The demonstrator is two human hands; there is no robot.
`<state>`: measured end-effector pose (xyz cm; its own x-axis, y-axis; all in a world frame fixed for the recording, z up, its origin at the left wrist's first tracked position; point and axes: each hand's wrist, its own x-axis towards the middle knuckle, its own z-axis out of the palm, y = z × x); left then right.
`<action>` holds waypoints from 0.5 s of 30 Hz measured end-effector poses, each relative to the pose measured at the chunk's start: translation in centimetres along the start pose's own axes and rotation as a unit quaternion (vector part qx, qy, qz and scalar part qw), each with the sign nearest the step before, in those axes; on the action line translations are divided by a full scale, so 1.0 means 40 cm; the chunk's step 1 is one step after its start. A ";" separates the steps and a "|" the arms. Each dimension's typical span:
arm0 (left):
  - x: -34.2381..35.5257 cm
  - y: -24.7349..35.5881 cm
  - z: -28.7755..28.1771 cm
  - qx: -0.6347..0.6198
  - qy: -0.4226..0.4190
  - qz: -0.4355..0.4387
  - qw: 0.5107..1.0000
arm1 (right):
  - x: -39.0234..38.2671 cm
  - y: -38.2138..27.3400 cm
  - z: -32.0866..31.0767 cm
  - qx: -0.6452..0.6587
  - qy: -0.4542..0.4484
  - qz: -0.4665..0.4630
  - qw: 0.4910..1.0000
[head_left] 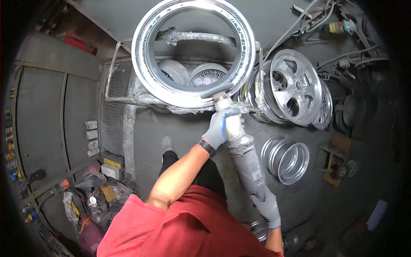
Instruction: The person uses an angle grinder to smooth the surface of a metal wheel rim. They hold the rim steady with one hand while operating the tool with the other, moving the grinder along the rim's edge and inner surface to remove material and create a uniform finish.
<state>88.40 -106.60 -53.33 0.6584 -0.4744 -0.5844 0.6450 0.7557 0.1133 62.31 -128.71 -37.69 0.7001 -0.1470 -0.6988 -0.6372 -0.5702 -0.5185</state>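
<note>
We stand on a grey, dusty concrete floor [180,132] in a workshop, with grey cabinet doors [47,111] along the left wall. At lower left lies a heap of clutter [90,192], and in it a black-and-yellow case [112,163] and a small brown box [108,192]. Four pale cylinders [91,139] sit in a column on the cabinet edge.

Our gloved left hand [219,126] is closed around the front of a dust-caked polishing tool [244,154], whose head touches the lower edge of a polished wheel ring [193,51] mounted on a crusted stand [141,100]. Through the ring we count two wheels [190,73] behind. Our gloved right hand [267,205] grips the tool's rear end.

To the right, a stack of polished alloy wheels [295,88] leans upright; we cannot count them exactly. Below lies one ribbed rim barrel [287,159]. Cables [338,25] trail across the upper right.
</note>
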 end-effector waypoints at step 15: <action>0.160 -0.044 0.245 -0.180 -0.142 0.020 0.973 | 0.038 -0.219 -0.380 -0.223 0.063 -0.045 0.972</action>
<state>95.28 -115.37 -49.40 0.7938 -0.5078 -0.3346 0.4720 0.8614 -0.1877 73.85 -136.25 -26.72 0.7978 -0.1617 -0.5809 -0.3882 -0.8749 -0.2895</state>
